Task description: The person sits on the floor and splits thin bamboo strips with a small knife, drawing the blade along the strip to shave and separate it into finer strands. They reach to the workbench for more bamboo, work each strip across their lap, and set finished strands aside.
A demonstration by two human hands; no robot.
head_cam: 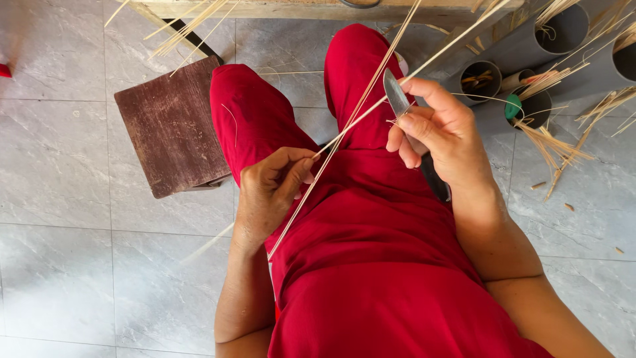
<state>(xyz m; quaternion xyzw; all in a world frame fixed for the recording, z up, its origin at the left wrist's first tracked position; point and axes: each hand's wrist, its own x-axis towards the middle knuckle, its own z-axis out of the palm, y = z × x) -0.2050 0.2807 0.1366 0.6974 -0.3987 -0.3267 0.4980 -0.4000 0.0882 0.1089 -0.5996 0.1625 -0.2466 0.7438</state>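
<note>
While the left hand (273,189) pinches it, the strip (351,119) apparently meets the right hand (440,136).

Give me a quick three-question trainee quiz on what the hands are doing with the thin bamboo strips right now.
1. True or false: the right hand grips a steel-bladed knife with a dark handle.
2. Which hand pinches the thin pale bamboo strips lower down, over the lap?
A) left hand
B) right hand
C) neither
3. Fill in: the worn dark brown wooden stool stands on the grey tiled floor on the person's ____ side.

Key: 1 true; 2 A; 3 left.
</note>
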